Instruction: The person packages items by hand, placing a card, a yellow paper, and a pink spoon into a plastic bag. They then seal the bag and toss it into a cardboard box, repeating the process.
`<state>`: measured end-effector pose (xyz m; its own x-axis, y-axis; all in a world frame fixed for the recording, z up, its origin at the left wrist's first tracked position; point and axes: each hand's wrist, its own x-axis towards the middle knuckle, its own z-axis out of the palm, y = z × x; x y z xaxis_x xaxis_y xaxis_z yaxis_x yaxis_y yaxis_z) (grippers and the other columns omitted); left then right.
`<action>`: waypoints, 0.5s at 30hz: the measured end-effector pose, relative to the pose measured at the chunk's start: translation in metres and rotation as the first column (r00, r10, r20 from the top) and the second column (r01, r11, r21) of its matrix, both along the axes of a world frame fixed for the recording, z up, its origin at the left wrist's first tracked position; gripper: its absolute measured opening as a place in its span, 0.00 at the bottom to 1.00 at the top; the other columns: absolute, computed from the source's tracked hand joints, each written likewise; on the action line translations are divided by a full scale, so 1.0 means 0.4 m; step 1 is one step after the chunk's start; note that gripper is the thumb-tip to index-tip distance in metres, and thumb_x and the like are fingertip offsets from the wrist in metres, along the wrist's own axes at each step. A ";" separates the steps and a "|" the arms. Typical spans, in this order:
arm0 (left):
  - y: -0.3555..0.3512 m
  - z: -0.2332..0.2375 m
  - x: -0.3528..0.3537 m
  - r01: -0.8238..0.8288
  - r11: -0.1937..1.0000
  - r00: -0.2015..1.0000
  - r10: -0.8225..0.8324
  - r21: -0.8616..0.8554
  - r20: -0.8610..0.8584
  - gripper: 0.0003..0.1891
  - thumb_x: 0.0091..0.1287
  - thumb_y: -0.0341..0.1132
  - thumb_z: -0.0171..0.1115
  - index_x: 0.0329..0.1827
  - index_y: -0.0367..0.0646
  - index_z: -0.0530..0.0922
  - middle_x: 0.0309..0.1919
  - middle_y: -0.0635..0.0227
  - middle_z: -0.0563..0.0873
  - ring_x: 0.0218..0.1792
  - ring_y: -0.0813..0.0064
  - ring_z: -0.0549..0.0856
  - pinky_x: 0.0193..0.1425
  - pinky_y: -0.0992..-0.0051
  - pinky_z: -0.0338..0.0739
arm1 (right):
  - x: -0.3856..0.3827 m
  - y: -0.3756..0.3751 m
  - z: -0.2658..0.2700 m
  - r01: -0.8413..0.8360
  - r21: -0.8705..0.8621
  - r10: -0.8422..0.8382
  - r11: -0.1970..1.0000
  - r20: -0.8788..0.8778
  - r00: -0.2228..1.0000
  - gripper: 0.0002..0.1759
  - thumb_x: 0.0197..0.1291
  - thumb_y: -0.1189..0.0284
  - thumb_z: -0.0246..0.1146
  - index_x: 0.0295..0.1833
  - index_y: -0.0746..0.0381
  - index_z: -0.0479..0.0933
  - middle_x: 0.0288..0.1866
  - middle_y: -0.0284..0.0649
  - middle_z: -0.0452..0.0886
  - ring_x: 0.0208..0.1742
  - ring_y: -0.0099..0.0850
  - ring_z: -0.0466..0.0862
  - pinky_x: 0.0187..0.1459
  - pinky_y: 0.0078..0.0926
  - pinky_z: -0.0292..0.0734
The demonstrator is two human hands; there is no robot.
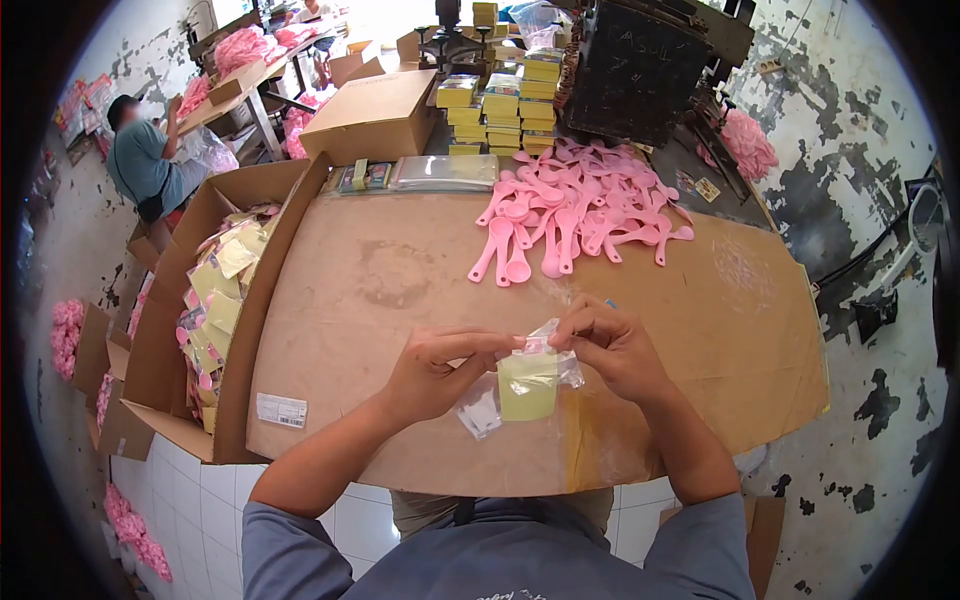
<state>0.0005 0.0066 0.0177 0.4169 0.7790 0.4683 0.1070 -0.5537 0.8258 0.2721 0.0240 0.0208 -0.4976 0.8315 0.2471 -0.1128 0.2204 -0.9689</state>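
Note:
Between my two hands is a small clear plastic bag (571,372) with a pale yellow card (528,388) in it. My left hand (440,368) pinches the bag's top edge from the left, thumb and forefinger together. At the top right corner, my right hand (606,345) pinches the same bag with its fingers bent. Something small and pink shows through the plastic near the top. Another clear bag (481,412) lies on the cardboard just below my left hand. Beyond my hands spreads a heap of pink plastic scoops (570,205).
An open carton (283,190) of filled bags stands left of the cardboard-covered table (330,330). Behind are stacks of yellow-edged cards (503,100), a pile of clear bags (445,172), a closed box (370,112) and a black machine (632,75). Another person (140,155) sits far left.

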 end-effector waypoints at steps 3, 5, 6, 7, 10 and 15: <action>0.002 0.005 -0.001 0.001 1.000 1.000 -0.001 0.025 -0.005 0.14 0.71 0.20 0.63 0.56 0.39 0.89 0.47 0.59 0.94 0.45 0.71 0.93 0.49 0.73 0.88 | -0.002 0.002 0.013 -0.025 -0.009 0.025 1.000 0.024 0.999 0.11 0.67 0.87 0.62 0.50 0.66 0.86 0.51 0.34 0.82 0.48 0.20 0.83 0.48 0.21 0.81; 0.003 0.005 -0.004 0.005 1.000 1.000 -0.004 0.022 -0.024 0.14 0.71 0.21 0.64 0.56 0.38 0.89 0.46 0.59 0.94 0.45 0.70 0.93 0.49 0.74 0.87 | 0.002 0.006 0.015 -0.027 -0.028 0.028 0.999 0.053 0.998 0.11 0.67 0.85 0.62 0.50 0.66 0.87 0.51 0.34 0.82 0.47 0.20 0.83 0.47 0.21 0.81; 0.004 0.002 -0.004 0.009 1.000 1.000 -0.009 -0.002 0.012 0.13 0.71 0.22 0.64 0.56 0.38 0.89 0.46 0.59 0.94 0.44 0.71 0.93 0.49 0.75 0.87 | 0.004 0.008 0.017 -0.034 -0.033 0.035 0.999 0.051 0.998 0.10 0.68 0.84 0.62 0.50 0.66 0.87 0.50 0.34 0.82 0.47 0.20 0.83 0.47 0.21 0.81; 0.004 -0.006 -0.002 0.015 1.000 0.999 -0.013 -0.027 0.047 0.13 0.72 0.22 0.64 0.56 0.37 0.89 0.46 0.59 0.94 0.44 0.72 0.93 0.49 0.75 0.87 | 0.005 0.009 0.020 -0.040 -0.039 0.042 0.998 0.049 0.998 0.10 0.69 0.83 0.63 0.51 0.66 0.87 0.50 0.34 0.83 0.46 0.20 0.83 0.46 0.21 0.81; 0.001 -0.025 0.005 0.023 0.980 0.992 0.002 -0.196 0.130 0.11 0.74 0.25 0.65 0.56 0.35 0.89 0.45 0.61 0.94 0.45 0.76 0.92 0.49 0.76 0.87 | 0.004 0.007 0.024 -0.027 -0.058 0.031 0.998 0.074 0.997 0.09 0.71 0.80 0.65 0.52 0.66 0.88 0.49 0.34 0.83 0.45 0.20 0.83 0.46 0.21 0.81; -0.010 -0.010 0.017 0.008 0.881 0.994 0.046 -0.473 0.104 0.12 0.77 0.30 0.66 0.58 0.34 0.87 0.46 0.64 0.93 0.46 0.81 0.91 0.46 0.79 0.86 | -0.004 0.000 0.029 0.024 -0.010 -0.022 1.000 0.208 0.978 0.08 0.70 0.78 0.68 0.52 0.67 0.87 0.49 0.34 0.83 0.45 0.20 0.83 0.47 0.21 0.81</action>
<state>0.0073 0.0025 0.0138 0.3676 0.9261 0.0845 0.0080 -0.0940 0.9955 0.2705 0.0241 0.0322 -0.5176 0.8456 0.1303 0.0962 0.2088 -0.9732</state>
